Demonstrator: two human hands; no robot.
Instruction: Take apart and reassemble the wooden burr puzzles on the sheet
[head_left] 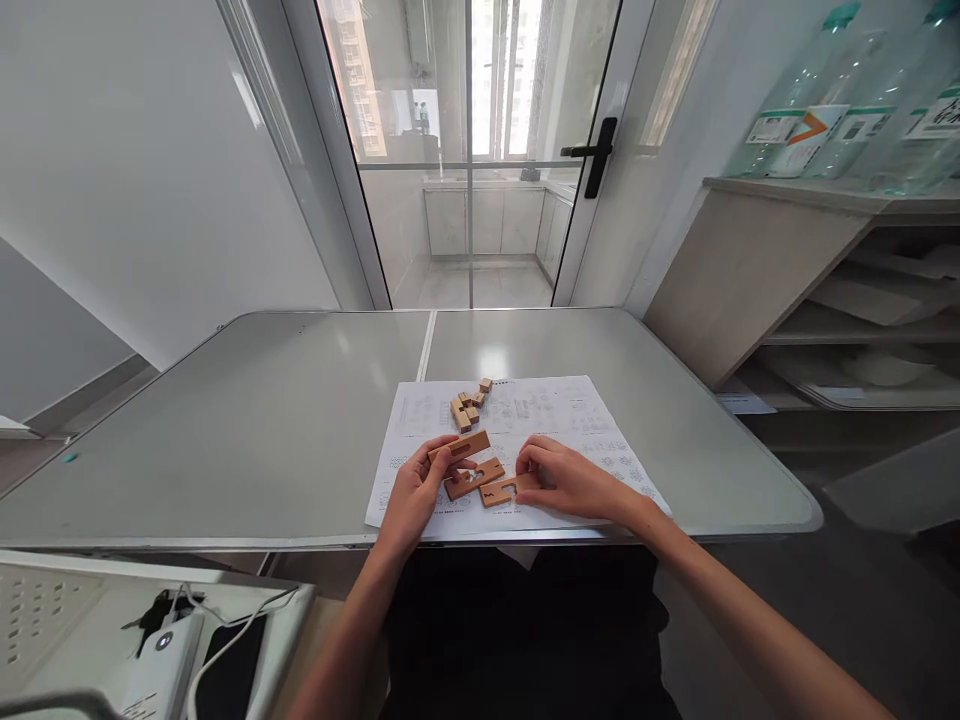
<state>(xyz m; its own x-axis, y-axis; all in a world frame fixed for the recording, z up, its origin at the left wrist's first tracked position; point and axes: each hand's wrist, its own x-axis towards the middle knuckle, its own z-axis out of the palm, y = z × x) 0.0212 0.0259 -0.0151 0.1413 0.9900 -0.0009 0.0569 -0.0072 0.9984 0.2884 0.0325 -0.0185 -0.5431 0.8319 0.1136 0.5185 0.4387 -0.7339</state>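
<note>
A slim brown wooden puzzle piece with a slot along its side [474, 442] is pinched between the thumb and fingers of my left hand [415, 492], just above the paper. Below it lies a flat, notched wooden plate [487, 471]. My right hand [568, 478] has its fingers curled on the right end of a second notched plate [495, 494], which has a dark mark on its left end. This plate touches or nearly touches the first one. Further back sits a cluster of several small light wooden blocks [463, 414].
Printed sheets with small line drawings [555, 408] lie beneath the pieces on the grey folding table [300, 420]. On the lower left, a white stand [60, 610] carries a power bank [166, 660], a cable and keys. Large plastic bottles [780, 110] top the shelf at right.
</note>
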